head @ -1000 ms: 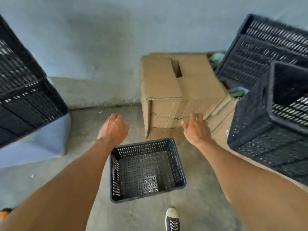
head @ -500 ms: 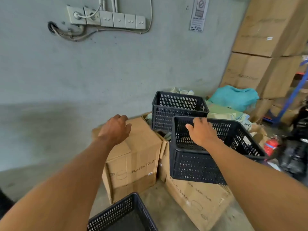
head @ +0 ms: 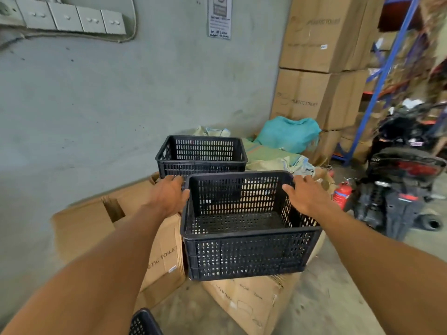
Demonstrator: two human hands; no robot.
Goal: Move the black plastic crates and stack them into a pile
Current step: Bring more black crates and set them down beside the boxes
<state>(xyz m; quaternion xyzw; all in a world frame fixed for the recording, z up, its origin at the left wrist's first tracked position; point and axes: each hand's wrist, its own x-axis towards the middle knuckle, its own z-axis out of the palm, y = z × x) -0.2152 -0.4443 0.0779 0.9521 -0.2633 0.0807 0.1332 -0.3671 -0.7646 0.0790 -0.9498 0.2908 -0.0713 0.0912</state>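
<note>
A black plastic crate point(head: 249, 252) sits empty on a cardboard box point(head: 251, 301) right in front of me. My left hand point(head: 169, 193) lies against its left side near the far corner, fingers spread. At the crate's right rim, my right hand point(head: 306, 193) has its fingers stretched out and the thumb on the edge. Neither hand is curled around the rim. A second black crate point(head: 200, 151) stands behind it by the wall. The corner of a third black crate point(head: 142, 322) shows on the floor at the bottom edge.
A second carton point(head: 159, 262) stands left of the near crate. Sacks, one of them teal point(head: 287, 132), lie behind the crates. Tall stacked cartons point(head: 319, 68) and a blue rack point(head: 387, 68) fill the right. A parked scooter point(head: 401, 180) and a red extinguisher point(head: 341, 193) are close by.
My view rose from the floor crate and swung right. Both hands moved forward and now flank the near crate, the left one coming across from the carton to its left side.
</note>
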